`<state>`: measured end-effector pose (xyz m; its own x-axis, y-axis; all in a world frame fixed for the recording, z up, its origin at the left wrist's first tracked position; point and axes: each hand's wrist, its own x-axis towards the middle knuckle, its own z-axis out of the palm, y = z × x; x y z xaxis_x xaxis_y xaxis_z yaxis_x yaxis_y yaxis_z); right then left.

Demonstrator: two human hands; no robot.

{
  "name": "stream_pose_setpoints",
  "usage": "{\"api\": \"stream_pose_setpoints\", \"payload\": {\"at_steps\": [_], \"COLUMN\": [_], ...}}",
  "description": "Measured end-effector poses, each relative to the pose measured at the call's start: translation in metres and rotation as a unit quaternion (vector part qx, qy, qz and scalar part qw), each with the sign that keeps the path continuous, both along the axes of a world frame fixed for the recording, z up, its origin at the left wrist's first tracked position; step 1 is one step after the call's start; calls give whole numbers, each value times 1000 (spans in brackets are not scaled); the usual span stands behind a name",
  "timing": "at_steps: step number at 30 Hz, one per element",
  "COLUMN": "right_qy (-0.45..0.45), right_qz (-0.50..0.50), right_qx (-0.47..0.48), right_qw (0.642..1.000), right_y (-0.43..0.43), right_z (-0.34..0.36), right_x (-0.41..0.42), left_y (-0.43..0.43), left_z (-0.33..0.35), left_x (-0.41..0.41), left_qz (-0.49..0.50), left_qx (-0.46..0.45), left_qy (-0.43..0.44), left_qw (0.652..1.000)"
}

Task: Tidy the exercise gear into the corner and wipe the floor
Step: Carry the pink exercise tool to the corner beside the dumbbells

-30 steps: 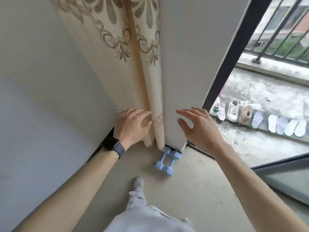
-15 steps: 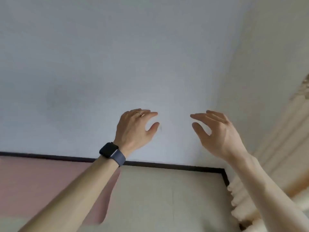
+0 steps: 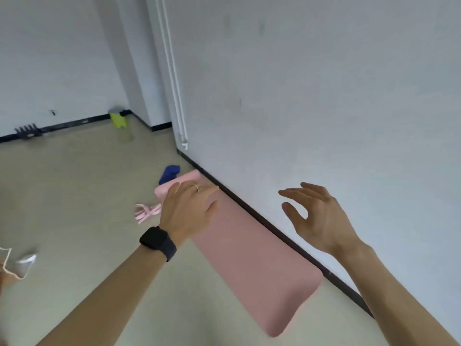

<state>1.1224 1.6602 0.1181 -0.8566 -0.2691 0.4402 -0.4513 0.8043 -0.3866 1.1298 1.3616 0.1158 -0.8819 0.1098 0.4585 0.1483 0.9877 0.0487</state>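
Left hand [image 3: 189,208] up, grip loose and empty, long pink foam exercise mat [image 3: 254,258] lying below it; right hand [image 3: 316,221], grip spread, empty, out toward the white wall [image 3: 324,96].

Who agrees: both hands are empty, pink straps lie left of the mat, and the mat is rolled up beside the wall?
Not quite. The head view shows the mat unrolled, lying flat beside the wall. The rest holds: the left hand and right hand are empty, and the straps lie left of the mat.
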Motion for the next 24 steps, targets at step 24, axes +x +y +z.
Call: {"api": "stream_pose_setpoints", "payload": {"at_steps": [24], "right_qy": [-76], "right_qz": [295], "right_qx": [35], "right_qw": [952], "right_y": [-463], "right_z": [-49], "right_x": [-359], "left_y": [-402], "left_z": [-31], "left_x": [-179], "left_qz": [365], "left_qx": [76], "left_qy": [-15], "left_qw": [928]}}
